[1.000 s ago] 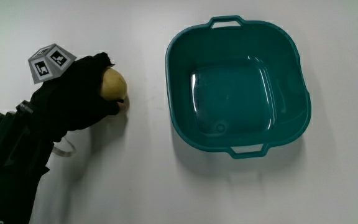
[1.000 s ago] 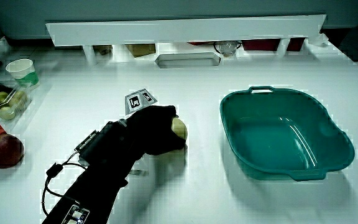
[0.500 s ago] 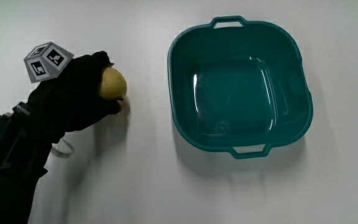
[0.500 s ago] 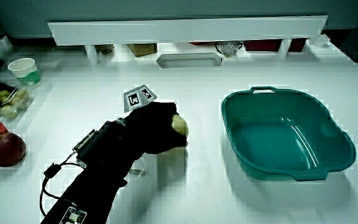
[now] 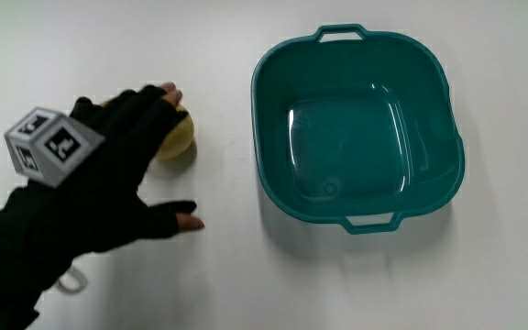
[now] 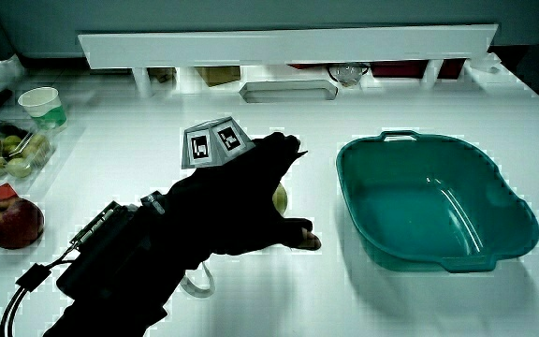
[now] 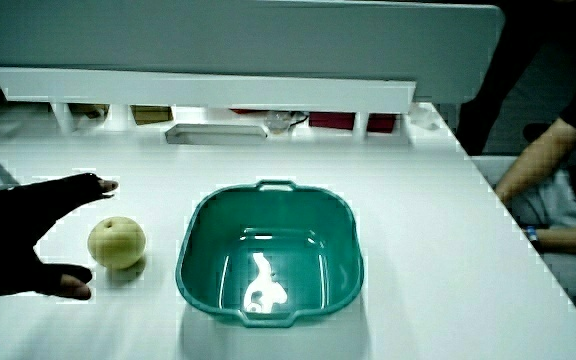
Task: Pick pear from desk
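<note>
A yellow-green pear rests on the white desk, plain to see in a side view and only a sliver in a side view. The gloved hand hovers over and beside the pear with its fingers spread and thumb stretched out, holding nothing. In a side view the pear lies between the fingers and the thumb. The patterned cube sits on the back of the hand.
A teal basin stands beside the pear, seen in both side views. At the table's edge lie a red apple, a box of fruit and a paper cup. A white tray sits by the partition.
The hand, curled around the pear before, has opened and drawn up and back toward the person. The pear stays on the desk, now mostly uncovered.
</note>
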Available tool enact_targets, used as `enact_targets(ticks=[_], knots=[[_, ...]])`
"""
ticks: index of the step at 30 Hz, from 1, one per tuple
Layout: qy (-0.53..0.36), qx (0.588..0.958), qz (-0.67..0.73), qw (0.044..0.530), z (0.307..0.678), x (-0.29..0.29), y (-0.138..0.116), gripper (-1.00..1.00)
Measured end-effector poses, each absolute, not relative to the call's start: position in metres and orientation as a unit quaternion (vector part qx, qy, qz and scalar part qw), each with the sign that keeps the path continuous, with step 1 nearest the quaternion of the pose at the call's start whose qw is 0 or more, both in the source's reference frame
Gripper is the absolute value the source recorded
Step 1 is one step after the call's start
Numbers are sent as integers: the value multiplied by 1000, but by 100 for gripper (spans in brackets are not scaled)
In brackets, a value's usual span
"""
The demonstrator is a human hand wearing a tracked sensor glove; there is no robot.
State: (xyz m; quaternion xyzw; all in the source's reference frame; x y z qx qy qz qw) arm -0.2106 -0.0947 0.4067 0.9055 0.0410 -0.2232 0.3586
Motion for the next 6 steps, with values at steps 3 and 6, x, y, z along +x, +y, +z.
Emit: enact_targets(ticks=[3, 6], knots=[[53, 908, -219, 353, 389, -203, -95, 100], [71, 912, -221, 339, 370, -193, -97, 100]])
